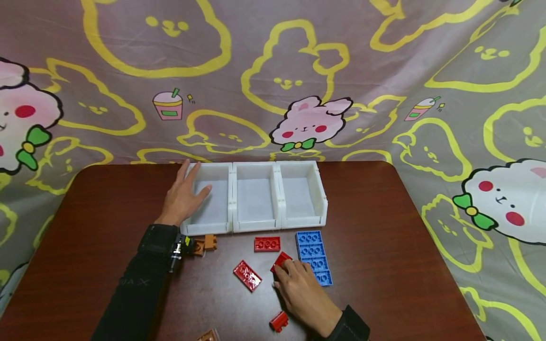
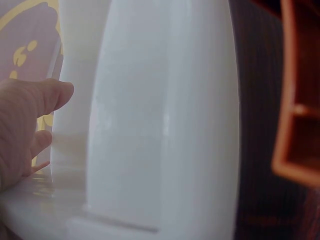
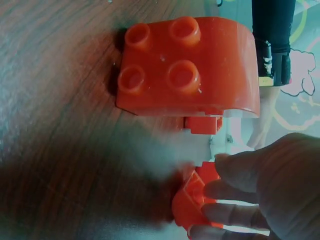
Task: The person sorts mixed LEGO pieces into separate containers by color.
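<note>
From the head view, the left hand [image 1: 184,198] lies flat, fingers straight, on the left edge of the leftmost of three glossy white plastic bins [image 1: 255,199] set side by side on a dark wood-grain table [image 1: 405,246]. The right hand [image 1: 304,293] curls its fingertips over a small red brick [image 1: 281,261], just beside a blue studded plate [image 1: 314,257]; flat red bricks and brown pieces lie near. A cartoon rabbit cloth [image 1: 273,76] hangs behind.

The left wrist view shows only the bin's smooth, rounded white wall [image 2: 160,120] with relaxed fingers [image 2: 35,110] against it.

The right wrist view shows fingers [image 3: 260,195] pinching the red brick [image 3: 192,200], and a curved four-stud red brick [image 3: 187,67] up close.
</note>
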Tool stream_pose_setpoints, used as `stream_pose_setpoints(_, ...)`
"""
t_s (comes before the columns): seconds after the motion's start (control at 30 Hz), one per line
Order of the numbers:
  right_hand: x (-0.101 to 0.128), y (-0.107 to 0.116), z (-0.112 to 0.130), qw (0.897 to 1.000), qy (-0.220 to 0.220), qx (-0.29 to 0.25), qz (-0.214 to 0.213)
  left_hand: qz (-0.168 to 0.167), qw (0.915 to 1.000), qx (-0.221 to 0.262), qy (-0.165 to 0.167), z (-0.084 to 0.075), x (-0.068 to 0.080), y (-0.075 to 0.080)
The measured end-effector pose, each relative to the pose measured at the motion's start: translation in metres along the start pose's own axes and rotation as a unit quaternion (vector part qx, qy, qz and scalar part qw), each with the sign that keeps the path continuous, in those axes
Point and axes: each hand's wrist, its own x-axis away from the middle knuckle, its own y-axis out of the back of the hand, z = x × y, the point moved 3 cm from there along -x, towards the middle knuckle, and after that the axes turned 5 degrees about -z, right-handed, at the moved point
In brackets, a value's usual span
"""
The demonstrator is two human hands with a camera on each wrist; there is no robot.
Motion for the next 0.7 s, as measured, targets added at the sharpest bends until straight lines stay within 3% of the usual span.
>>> stream_pose_setpoints(0.33, 0.0, 0.005, -0.013, 0.996, -0.038, -0.005, -0.076, -0.002, 1.0, -0.002, 0.004, 0.001, -0.002, -0.002)
stream_pose_setpoints(0.7, -0.006, -0.001, -0.024, 0.997, -0.032, 0.002, -0.068, 0.002, 1.0, -0.002, -0.002, 0.001, 0.0, -0.001)
